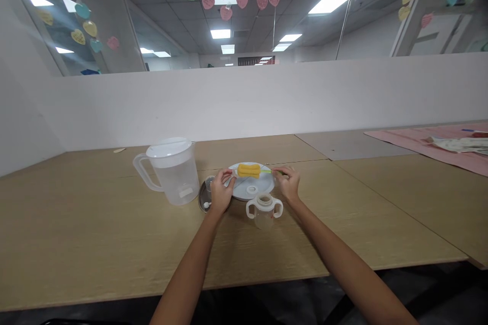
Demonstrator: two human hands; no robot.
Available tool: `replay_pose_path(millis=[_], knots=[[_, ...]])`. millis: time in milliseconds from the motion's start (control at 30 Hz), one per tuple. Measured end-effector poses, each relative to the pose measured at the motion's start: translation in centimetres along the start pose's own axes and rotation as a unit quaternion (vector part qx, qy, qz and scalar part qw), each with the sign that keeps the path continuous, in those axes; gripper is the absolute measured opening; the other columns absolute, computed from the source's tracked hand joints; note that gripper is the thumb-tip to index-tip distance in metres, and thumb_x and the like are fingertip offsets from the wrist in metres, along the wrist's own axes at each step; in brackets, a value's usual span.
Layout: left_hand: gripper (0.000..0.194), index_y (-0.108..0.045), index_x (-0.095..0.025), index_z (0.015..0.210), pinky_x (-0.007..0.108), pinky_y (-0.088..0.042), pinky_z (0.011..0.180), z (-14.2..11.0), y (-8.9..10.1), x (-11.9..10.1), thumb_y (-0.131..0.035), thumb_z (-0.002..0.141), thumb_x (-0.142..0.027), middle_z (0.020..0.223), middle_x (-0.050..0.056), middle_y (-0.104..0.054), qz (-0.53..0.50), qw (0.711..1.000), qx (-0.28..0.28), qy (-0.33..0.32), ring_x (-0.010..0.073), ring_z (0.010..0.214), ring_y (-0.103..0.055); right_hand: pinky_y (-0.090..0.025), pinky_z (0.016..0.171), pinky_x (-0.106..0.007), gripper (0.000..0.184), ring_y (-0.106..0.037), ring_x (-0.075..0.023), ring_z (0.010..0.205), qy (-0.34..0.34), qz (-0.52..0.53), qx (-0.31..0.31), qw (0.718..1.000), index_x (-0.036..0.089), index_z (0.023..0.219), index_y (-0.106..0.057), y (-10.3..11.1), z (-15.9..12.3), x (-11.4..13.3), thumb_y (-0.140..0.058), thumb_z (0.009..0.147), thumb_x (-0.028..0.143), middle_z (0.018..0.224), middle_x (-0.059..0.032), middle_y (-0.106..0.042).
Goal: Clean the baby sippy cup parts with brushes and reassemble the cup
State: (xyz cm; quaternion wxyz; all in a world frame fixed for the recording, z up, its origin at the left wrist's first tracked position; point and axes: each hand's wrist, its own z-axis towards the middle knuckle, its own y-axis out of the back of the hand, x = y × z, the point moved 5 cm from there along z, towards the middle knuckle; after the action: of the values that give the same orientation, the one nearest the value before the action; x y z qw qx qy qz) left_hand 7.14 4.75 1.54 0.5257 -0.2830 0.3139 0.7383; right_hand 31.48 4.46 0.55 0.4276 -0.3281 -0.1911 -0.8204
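A yellow sponge brush (249,170) with a thin green handle (266,171) is held level above a white plate (241,193). My right hand (288,182) pinches the handle's right end. At the sponge's left end, my left hand (222,192) is closed around a small pale piece, too small to make out. A white ring-shaped part (251,190) lies on the plate. In front of the plate stands an open, clear sippy cup (264,208) with two white handles. Beside my left hand, a dark round tray (203,197) bears a small clear container (209,183) and a small white part (207,205).
To the left stands a large clear pitcher (175,175) with a white lid. A thin wooden piece (119,150) lies near the wall. Far right, a pink cloth (430,147) carries a white bundle (461,144). The wooden table (114,244) ends at the front edge.
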Motion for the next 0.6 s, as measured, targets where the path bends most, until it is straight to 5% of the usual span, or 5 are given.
replay_pose_path(millis=[167, 600], knots=[[0.019, -0.058, -0.019, 0.095, 0.036, -0.049, 0.088, -0.2, 0.3, -0.7, -0.055, 0.078, -0.026, 0.098, 0.006, -0.066, 0.068, 0.996, 0.0, -0.052, 0.019, 0.092, -0.063, -0.038, 0.077, -0.036, 0.017, -0.055, -0.0197, 0.073, 0.04, -0.066, 0.019, 0.997, 0.021, 0.066, -0.069, 0.0, -0.1, 0.5, -0.057, 0.072, 0.031, 0.071, -0.0031, -0.068], [0.021, -0.06, -0.019, 0.095, 0.031, -0.047, 0.081, -0.9, 0.2, -2.5, -0.046, 0.083, -0.03, 0.095, 0.005, -0.066, 0.107, 0.99, 0.032, -0.083, 0.0182, 0.086, -0.061, -0.041, 0.069, -0.032, 0.016, -0.055, -0.0186, 0.069, 0.004, -0.005, 0.032, 0.999, 0.021, 0.063, -0.067, -0.3, -0.3, 0.2, -0.054, 0.069, 0.028, 0.067, -0.003, -0.066]])
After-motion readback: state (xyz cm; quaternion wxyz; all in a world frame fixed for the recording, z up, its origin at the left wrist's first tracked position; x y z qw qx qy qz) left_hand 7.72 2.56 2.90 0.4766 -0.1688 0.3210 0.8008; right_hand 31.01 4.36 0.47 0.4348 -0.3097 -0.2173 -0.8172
